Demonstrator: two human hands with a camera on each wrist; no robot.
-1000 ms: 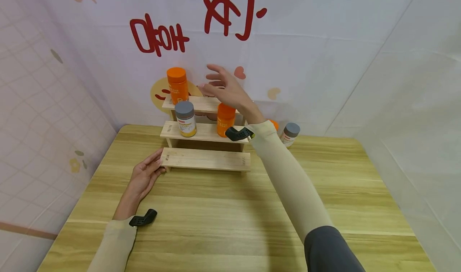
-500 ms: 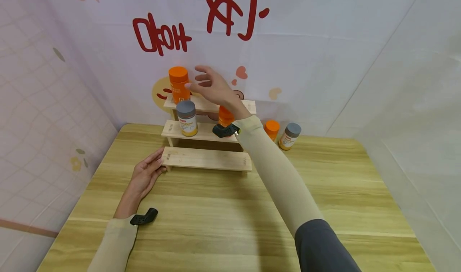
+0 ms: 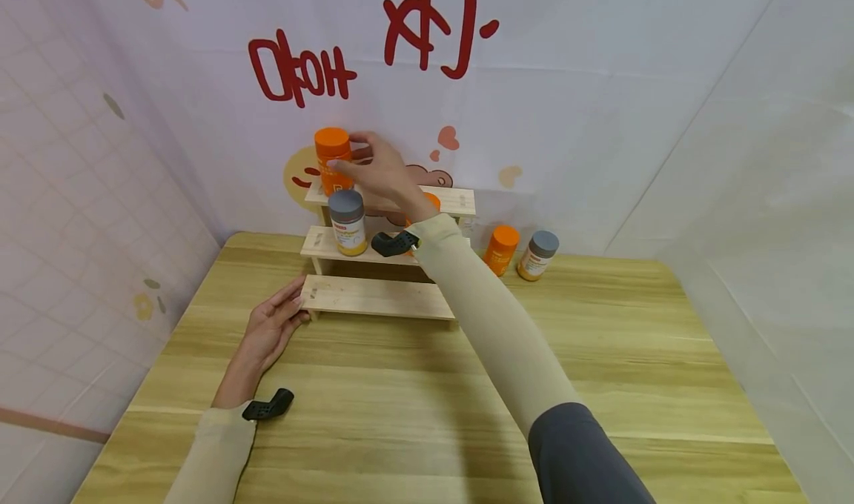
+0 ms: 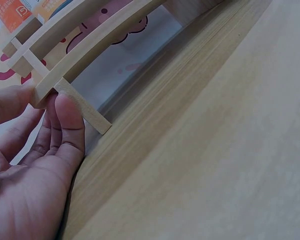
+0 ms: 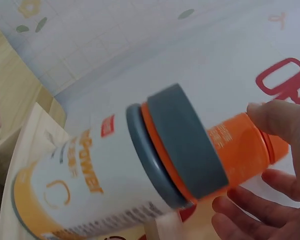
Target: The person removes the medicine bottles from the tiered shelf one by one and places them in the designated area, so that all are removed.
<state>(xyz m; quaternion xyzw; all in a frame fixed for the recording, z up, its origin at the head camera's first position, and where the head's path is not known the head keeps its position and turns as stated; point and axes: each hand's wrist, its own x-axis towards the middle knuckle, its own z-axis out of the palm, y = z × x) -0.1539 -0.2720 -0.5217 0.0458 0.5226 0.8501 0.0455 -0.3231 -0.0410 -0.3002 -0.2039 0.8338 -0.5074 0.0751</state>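
A wooden three-step display stand [image 3: 373, 296] stands at the back of the table. My left hand [image 3: 272, 326] pinches the left end of its lowest step; the left wrist view shows the thumb [image 4: 12, 102] above the board and fingers below. On the top step an orange bottle [image 3: 332, 156] with an orange cap stands upright at the left. My right hand [image 3: 379, 167] is around its right side, thumb across the front and fingers behind. In the right wrist view, a grey-capped white bottle [image 5: 85, 180] on the middle step partly covers the orange bottle [image 5: 242, 145].
Another orange bottle [image 3: 432, 201] on the middle step is mostly hidden behind my right forearm. Right of the stand, an orange bottle [image 3: 500, 250] and a grey-capped bottle [image 3: 537, 255] stand on the wooden table [image 3: 627, 356]. A printed cloth wall [image 3: 567, 118] rises close behind.
My right hand has moved left along the top step to the orange bottle, uncovering the bottles right of the stand. My left hand has stayed at the lowest step.
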